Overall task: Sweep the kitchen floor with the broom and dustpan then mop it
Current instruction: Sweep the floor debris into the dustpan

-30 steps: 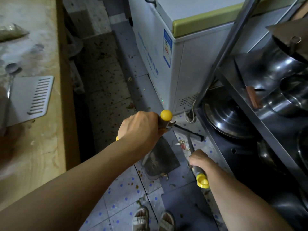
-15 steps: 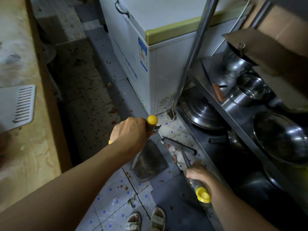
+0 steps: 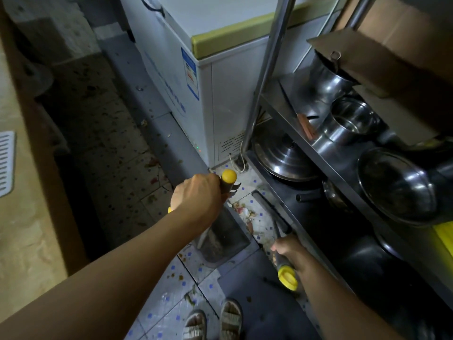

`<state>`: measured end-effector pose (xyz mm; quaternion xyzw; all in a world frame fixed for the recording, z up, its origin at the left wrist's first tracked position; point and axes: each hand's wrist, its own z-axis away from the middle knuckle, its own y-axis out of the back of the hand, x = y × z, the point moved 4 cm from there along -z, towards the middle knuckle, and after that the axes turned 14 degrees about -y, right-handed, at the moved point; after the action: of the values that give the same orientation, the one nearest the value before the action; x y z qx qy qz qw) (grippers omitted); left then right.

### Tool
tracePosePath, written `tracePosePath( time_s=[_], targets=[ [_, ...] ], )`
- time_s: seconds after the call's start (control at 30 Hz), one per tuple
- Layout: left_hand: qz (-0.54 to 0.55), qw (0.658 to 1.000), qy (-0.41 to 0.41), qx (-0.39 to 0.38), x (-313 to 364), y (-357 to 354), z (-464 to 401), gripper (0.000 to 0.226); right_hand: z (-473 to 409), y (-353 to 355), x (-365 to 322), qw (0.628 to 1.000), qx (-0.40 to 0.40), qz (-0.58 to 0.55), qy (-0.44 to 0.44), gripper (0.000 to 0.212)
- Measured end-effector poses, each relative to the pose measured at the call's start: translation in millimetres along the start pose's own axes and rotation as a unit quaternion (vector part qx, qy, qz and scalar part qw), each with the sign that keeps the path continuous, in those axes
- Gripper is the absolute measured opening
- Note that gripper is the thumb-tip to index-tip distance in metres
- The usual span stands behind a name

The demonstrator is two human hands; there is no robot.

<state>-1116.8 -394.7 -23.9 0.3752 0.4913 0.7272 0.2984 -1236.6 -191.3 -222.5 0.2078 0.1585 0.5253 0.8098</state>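
A single head-worn camera looks steeply down, close over both forearms, at the floor [image 3: 157,298] between, seemingly, a freezer [image 3: 230,99] and shelves [image 3: 326,158].

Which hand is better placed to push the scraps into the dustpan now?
The right hand. It grips the broom, whose head lies just beyond the scraps. The left hand only steadies the dustpan.
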Motion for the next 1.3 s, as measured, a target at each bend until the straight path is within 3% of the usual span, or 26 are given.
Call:
tracePosePath(
  time_s=[0.1, 0.23, 0.33, 0.43, 0.77, 1.07, 1.3],
  targets=[
    [-0.007, 1.0, -0.003, -0.001, 3.3, -3.3, -7.4, 0.03, -4.9, -2.4, 3.8, 0.998, -0.035, -0.05, -0.01, 0.008],
    [-0.013, 1.0, 0.002, 0.005, 6.2, -1.4, -16.8, 0.025, 2.0, -21.4, -2.7, 0.987, -0.121, -0.104, 0.011, 0.031],
    [-0.017, 1.0, 0.003, 0.004, 8.4, -1.4, -21.5, 0.025, -3.8, -40.2, -7.7, 0.967, -0.154, -0.205, -0.007, 0.024],
    [-0.009, 1.0, 0.007, 0.003, 7.7, -2.7, -24.3, 0.026, -9.5, -49.5, -15.3, 0.956, -0.178, -0.234, -0.01, 0.018],
    [0.002, 1.0, 0.013, 0.0, 8.1, -8.9, -35.6, 0.025, 15.9, -22.1, -37.2, 0.963, -0.185, -0.194, -0.009, 0.038],
    [-0.004, 1.0, 0.014, 0.006, 8.3, -7.5, -47.2, 0.021, -2.7, 4.6, -50.3, 0.971, -0.097, -0.219, 0.014, 0.006],
    [0.005, 1.0, 0.007, 0.007, 9.4, -12.0, -46.2, 0.024, 17.4, -21.2, -55.8, 0.976, -0.179, -0.124, 0.008, 0.022]
  ],
)
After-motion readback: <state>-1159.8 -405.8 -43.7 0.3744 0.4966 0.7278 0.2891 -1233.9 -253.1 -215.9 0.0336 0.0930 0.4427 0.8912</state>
